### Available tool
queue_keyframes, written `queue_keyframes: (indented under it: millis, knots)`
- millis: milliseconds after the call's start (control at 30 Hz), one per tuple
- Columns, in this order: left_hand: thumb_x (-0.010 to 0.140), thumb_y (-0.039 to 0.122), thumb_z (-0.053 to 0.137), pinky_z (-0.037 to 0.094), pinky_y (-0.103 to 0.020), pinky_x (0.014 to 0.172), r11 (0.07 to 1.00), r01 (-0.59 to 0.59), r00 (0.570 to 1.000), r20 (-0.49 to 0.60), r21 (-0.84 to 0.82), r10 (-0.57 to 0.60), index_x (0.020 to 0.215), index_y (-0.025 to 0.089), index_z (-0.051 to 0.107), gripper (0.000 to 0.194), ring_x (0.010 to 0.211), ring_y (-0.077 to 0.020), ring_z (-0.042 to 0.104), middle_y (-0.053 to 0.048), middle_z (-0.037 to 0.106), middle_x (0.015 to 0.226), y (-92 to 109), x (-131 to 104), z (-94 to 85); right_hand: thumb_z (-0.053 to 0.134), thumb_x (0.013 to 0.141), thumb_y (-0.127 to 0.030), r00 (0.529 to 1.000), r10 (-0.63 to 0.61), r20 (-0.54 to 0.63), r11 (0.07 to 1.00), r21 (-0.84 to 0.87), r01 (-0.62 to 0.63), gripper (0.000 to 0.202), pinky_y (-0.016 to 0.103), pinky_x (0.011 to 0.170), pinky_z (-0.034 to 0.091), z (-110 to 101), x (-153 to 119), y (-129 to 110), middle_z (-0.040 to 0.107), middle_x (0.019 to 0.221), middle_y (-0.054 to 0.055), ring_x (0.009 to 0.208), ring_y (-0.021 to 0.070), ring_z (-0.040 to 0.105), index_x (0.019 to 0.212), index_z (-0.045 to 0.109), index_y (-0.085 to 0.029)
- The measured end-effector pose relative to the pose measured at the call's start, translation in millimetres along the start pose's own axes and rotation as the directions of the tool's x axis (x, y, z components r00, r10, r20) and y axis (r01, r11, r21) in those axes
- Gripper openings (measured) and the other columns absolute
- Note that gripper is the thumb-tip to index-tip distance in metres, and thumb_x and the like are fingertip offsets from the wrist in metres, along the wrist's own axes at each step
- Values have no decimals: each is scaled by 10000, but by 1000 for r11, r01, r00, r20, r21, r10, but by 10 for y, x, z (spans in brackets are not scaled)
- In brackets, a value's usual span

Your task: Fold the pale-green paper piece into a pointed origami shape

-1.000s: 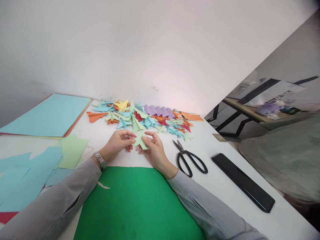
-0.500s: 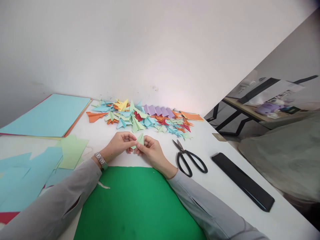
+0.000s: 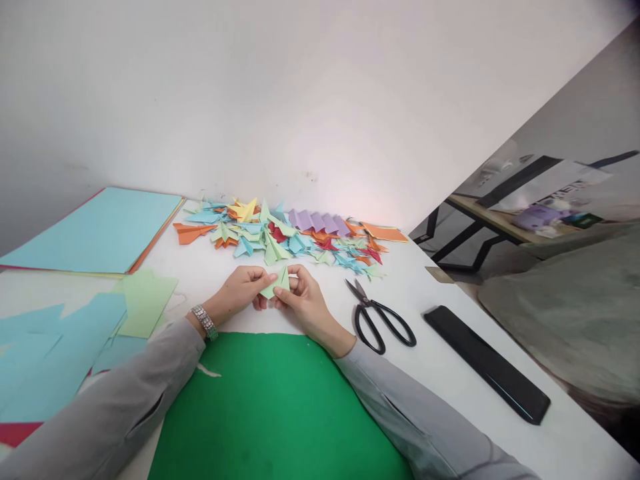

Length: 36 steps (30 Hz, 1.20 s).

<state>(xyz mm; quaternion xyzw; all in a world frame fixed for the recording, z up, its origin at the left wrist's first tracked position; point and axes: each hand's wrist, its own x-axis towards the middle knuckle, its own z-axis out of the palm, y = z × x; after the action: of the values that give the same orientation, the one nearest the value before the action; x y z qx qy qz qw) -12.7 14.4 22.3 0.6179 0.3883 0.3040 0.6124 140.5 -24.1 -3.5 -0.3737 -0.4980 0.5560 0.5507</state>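
Note:
Between my two hands is a small piece of folded light green paper [image 3: 278,283], with creases and a pointed top corner. My left hand [image 3: 243,285] pinches its left side, thumb on top. On the right side my right hand [image 3: 305,293] grips it, with the thumb near the lower edge and the fingers behind. The fingers beneath the paper are partly hidden. Just beyond my hands lies a heap of small folded paper planes [image 3: 274,248] in green, blue, orange, red and yellow.
A green mat [image 3: 270,407] lies nearest me. To the right are black-handled scissors [image 3: 371,313] and a long black object [image 3: 487,363]. Loose cut papers [image 3: 147,303] and a stack of large coloured sheets [image 3: 100,227] are on the left. A purple pleated paper [image 3: 320,222] rests near the wall.
My left thumb has shifted slightly up and inward on the green paper, and more of the paper's face now shows. The surrounding things have stayed put.

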Motion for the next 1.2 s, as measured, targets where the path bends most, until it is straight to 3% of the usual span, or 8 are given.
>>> queue_keyframes:
  millis: [133,300,567,733,1000,1200]
  knots:
    - [679,463,736,442,-209,452,999,-34,999,25,36,33,622,142,574,363,427,-96,543,8,585,470,-24,1,-9,760,717,-366,997,-28,-72,999,25,30,362,206,440,412,-15,4,-1,651,597,-57,465,104,573,913,489,-228]
    - [688,387,729,441,-210,480,997,-69,997,38,37,68,650,132,614,282,456,-92,539,7,591,494,-13,-13,-26,752,724,-400,998,-14,-64,999,33,16,299,220,456,434,-21,-3,3,636,576,-39,491,117,576,826,544,-211]
    - [702,292,674,429,-205,492,991,-82,995,71,106,75,642,134,632,174,479,-89,532,0,608,533,37,-51,2,743,709,-480,996,-24,-81,997,-69,18,334,244,451,413,10,-12,16,629,551,-1,469,114,526,653,612,-178]
    - [698,281,654,417,-200,464,984,-65,997,59,164,56,621,145,626,159,443,-100,530,19,558,445,36,-35,9,748,695,-483,992,-59,-110,991,-127,45,335,259,474,407,24,-13,-46,588,536,-14,473,111,483,619,612,-186]
    - [719,276,622,430,-201,482,980,-90,993,90,179,75,573,139,650,202,452,-96,537,2,592,475,38,-50,24,717,722,-520,995,-59,-75,985,-167,46,374,259,477,382,42,-6,-49,579,509,-16,484,121,490,620,572,-191]
    - [644,277,703,481,-235,533,997,-14,978,208,81,-3,626,128,686,152,487,-116,575,-23,651,533,41,-47,-17,742,689,-530,1000,7,15,979,-205,-4,423,255,474,384,55,-27,-88,563,461,-35,444,114,489,558,510,-201]
